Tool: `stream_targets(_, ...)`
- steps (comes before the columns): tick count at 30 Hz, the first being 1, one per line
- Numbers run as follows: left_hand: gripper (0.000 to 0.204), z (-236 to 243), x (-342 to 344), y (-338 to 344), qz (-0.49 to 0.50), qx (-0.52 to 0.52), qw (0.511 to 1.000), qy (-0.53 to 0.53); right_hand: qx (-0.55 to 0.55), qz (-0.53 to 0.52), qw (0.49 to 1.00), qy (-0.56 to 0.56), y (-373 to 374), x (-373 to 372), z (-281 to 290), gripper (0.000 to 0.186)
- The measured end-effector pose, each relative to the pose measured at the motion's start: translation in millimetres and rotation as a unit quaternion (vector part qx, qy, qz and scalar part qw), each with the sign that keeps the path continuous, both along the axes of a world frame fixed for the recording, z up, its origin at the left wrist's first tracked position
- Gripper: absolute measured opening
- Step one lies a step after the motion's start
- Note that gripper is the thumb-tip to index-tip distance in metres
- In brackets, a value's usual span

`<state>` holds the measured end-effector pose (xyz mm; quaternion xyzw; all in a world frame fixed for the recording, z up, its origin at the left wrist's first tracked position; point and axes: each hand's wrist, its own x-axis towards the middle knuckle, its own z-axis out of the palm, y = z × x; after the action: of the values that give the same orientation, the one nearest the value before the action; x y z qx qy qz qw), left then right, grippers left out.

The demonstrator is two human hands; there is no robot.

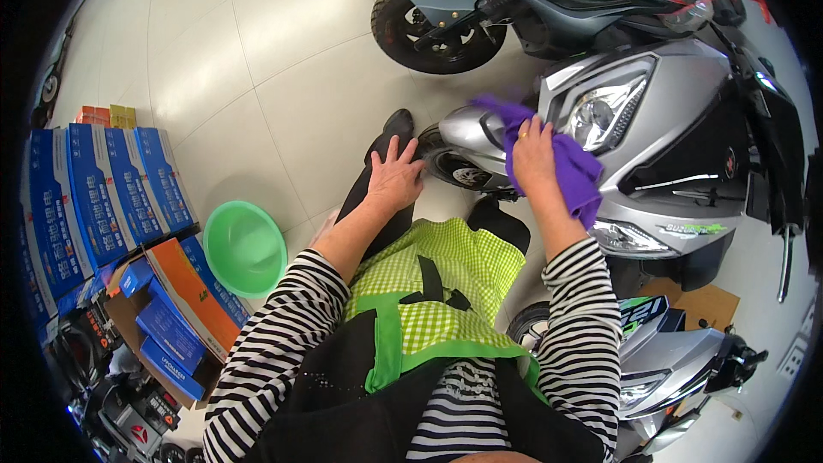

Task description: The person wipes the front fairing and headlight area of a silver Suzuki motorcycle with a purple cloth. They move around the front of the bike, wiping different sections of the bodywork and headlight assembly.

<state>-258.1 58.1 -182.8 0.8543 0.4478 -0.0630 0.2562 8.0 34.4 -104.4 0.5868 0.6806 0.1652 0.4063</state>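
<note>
My right hand (533, 156) is closed on a purple cloth (573, 173), which lies against the front of a silver scooter (677, 111). The cloth spreads between the scooter's headlight (604, 114) and its front fender (471, 130); one corner is blurred. Fingers spread, my left hand (396, 178) holds nothing. It is over my dark trouser leg, just left of the scooter's front wheel (463, 173). Whether it rests on the leg I cannot tell. A green checked apron (429, 283) covers my lap.
A green basin (245, 249) stands on the tiled floor to my left, beside stacked blue boxes (103, 193) and an open carton (163, 334) of smaller boxes. A dark grey scooter (557, 0) is parked beyond the silver one, and another scooter (669, 364) is at the lower right.
</note>
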Motion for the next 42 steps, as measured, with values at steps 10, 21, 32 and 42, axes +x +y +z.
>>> stream_targets(10, 0.038, -1.4, 0.9, -12.7, -0.019, 0.05, 0.998, -0.015, 0.065, 0.085, 0.964, 0.245, -63.6, 21.6, 51.6, 0.028)
stream_targets(21, 0.046, 0.8, 2.9, 1.5, 0.005, 0.009, 1.0, 0.023, 0.241, 0.074, 0.958, 0.135, 42.5, 94.0, 159.2, 0.019)
stream_targets(32, 0.046, 4.9, 9.9, 5.9, 0.008, -0.009, 1.0, 0.016, 0.398, -0.152, 0.903, -0.054, 57.6, 200.2, 247.2, 0.038)
stream_targets(42, 0.046, 2.2, 7.1, -0.6, -0.002, 0.006, 1.0, 0.016, 0.506, -0.186, 0.842, -0.032, -19.5, 203.3, 243.5, 0.04)
